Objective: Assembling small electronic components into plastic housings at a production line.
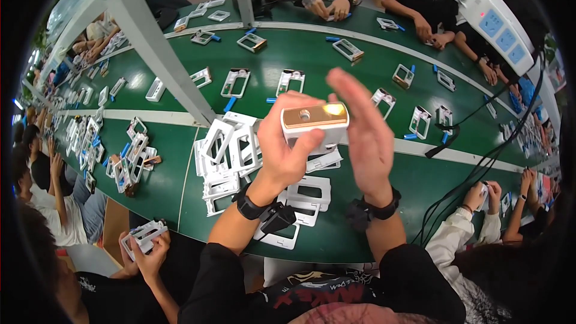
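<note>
Head view: the person holds a small white casing [314, 125] up over the green table [372, 198], above a loose heap of white frames [231, 156]. The left hand [288, 144] grips the casing from below and from its left end, thumb lying across the near face and fingers curled behind; its top face carries a gold plate [314, 116] with a small round hole. The right hand [363, 135] stands on edge against the casing's right end, palm inward, fingers straight and together, closed on nothing. It looks blurred, so whether the palm actually touches the end cannot be told. Both wrists wear black bands [251, 206].

Judging from this pose, the step in hand is seating or squaring the right end of the casing against the flat palm. To do it well, the left thumb should stay clear of the gold plate so it is not smudged or shifted, and the grip should be firm enough that a push from the right does not slide the casing out of the fingers. The palm should meet the end flat, not at a corner.

More frames lie spaced along the far strip of the table, with blue pieces [230, 104] beside some. Other people's hands [147, 246] work at the table's edges.
</note>
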Motion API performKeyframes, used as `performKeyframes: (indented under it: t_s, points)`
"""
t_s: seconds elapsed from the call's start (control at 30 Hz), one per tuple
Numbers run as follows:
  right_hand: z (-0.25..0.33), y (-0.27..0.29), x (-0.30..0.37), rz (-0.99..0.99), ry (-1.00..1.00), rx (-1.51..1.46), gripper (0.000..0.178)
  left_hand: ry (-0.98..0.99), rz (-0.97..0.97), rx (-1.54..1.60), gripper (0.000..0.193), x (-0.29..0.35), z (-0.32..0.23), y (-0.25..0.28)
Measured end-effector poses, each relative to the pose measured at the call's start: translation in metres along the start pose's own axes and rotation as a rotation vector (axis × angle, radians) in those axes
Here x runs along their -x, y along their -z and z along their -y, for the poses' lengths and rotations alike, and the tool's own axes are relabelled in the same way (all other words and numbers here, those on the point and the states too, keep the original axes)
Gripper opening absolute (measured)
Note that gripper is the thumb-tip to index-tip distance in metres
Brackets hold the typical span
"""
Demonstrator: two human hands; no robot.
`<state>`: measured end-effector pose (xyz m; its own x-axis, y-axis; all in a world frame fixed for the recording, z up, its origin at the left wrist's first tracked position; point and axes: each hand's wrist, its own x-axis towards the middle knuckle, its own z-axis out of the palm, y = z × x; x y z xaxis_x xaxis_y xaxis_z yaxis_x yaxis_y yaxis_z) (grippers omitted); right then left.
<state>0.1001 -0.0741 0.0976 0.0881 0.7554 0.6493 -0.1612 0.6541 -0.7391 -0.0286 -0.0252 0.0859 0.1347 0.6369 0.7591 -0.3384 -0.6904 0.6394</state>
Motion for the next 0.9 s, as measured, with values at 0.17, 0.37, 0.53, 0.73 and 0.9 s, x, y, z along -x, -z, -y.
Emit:
performKeyframes:
  t_s: [0.17,0.37,0.53,0.73,0.9]
  points:
    - [-0.007,-0.006,0.018,-0.206,-0.037,0.209,0.081,-0.133,0.031,-0.024,0.037,0.010,0.007,-0.026]
    - [-0.031,0.014,0.028,-0.279,0.159,0.341,0.069,-0.277,0.115,-0.100,0.039,0.021,0.021,-0.033]
    - [-0.031,0.006,0.022,-0.318,0.081,0.215,0.064,-0.180,0.102,-0.173,0.038,0.025,0.018,-0.030]
    - [-0.035,0.005,0.012,-0.305,-0.096,0.283,0.057,0.419,-0.166,0.017,0.035,0.013,0.008,-0.022]
    - [-0.026,0.018,0.010,0.142,-0.551,0.308,0.041,0.696,-0.438,0.447,0.042,0.002,0.017,0.000]
